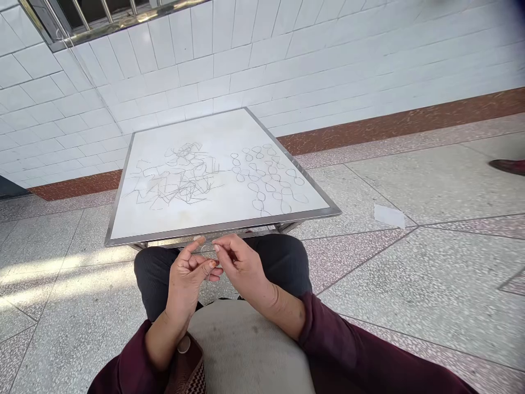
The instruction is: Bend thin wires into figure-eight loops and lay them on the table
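Observation:
A thin wire (pixel 202 249) curves in a small loop between my two hands, over my lap and just short of the table's near edge. My left hand (pixel 187 276) pinches its lower part between thumb and fingers, with the index finger stretched upward. Thumb and index finger of my right hand (pixel 241 268) are closed on the wire's upper end. On the white tabletop (pixel 229 213) ahead lies a loose tangle of bent wire pieces (pixel 180 180) at the left. Several wire pieces shaped into figure-eight loops (pixel 266 175) are spread at the right.
The table has a raised-looking metal rim (pixel 223 225) and stands near a white tiled wall (pixel 229 65). A barred window (pixel 106 13) is at the upper left. On the speckled floor lies a white patch (pixel 389 216). A dark red shoe (pixel 508 166) shows at the far right.

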Demonstrator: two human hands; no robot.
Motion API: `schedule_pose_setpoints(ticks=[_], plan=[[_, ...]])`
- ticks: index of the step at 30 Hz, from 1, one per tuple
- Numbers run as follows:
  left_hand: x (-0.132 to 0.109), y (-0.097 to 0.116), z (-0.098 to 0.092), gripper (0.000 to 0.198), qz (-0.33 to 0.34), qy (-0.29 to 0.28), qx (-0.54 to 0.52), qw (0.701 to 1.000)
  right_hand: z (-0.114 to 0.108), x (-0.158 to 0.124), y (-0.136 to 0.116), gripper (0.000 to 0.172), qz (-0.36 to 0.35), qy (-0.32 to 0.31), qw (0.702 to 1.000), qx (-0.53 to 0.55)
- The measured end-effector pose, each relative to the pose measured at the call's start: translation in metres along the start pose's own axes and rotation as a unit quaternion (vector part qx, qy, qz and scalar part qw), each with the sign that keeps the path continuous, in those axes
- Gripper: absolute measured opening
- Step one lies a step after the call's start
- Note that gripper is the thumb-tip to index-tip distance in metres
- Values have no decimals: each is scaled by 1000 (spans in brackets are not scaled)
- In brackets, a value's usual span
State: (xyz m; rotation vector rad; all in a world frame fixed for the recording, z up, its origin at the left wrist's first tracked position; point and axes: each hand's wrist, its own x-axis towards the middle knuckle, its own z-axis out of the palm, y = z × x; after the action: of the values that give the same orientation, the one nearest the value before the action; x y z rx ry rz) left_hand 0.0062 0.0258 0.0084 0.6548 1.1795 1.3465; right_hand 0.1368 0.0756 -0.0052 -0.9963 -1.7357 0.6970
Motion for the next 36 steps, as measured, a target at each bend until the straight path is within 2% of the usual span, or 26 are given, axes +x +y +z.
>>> schedule_pose_setpoints(ticks=[9,13,16,21,28,36], plan=[[-2,1,-3,57,-24,-7,-3,1000,-2,0,2,11,-39,-15,999,-20],[-4,3,-10,57,-13,-40,17,999,-5,1,2,11,-42,-10,999,-27],[-4,5,-18,49,-1,-46,40,998,-8,2,2,11,-45,-6,999,-28],[-3,6,-25,28,37,-24,89,995,-8,2,1,11,-57,-19,998,-38],[-3,7,-19,27,26,11,79,997,-9,2,1,11,-89,-13,994,-56],[-3,10,-8,25,-8,-13,65,998,-8,3,0,12,-107,-10,992,-68]])
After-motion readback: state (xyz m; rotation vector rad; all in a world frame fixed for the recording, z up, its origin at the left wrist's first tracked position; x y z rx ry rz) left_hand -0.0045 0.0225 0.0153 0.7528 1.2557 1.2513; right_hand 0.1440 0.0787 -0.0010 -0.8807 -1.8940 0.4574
